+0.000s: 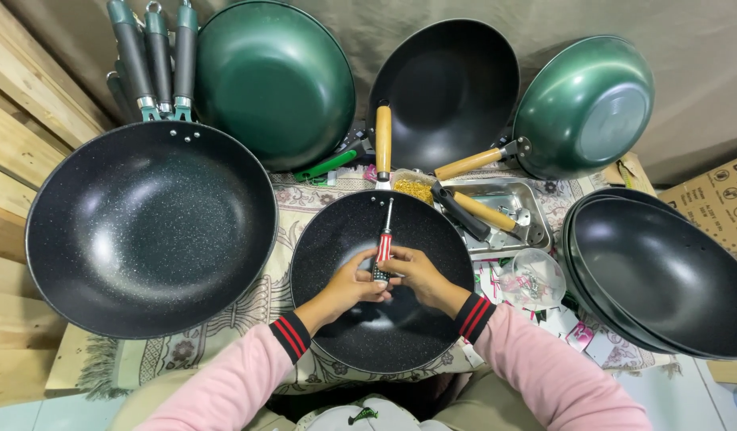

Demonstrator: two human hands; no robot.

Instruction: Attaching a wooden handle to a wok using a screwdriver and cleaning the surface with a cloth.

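A black speckled wok (336,319) sits in front of me on a patterned cloth. Inside it my left hand (354,281) and my right hand (417,274) meet around a screwdriver (384,243) with a red, white and black handle. Its shaft points away from me toward the wok's far rim, where two rivet holes show and a wooden handle (383,140) stands just outside. Both hands have fingers wrapped on the screwdriver's handle.
A large black wok (149,227) with grey handles lies to the left, a stack of handleless black woks (664,275) to the right. Green woks (273,80) (588,104) lean behind. A metal tray (500,211) holds wooden handles, with a clear bag of screws (532,279) beside it.
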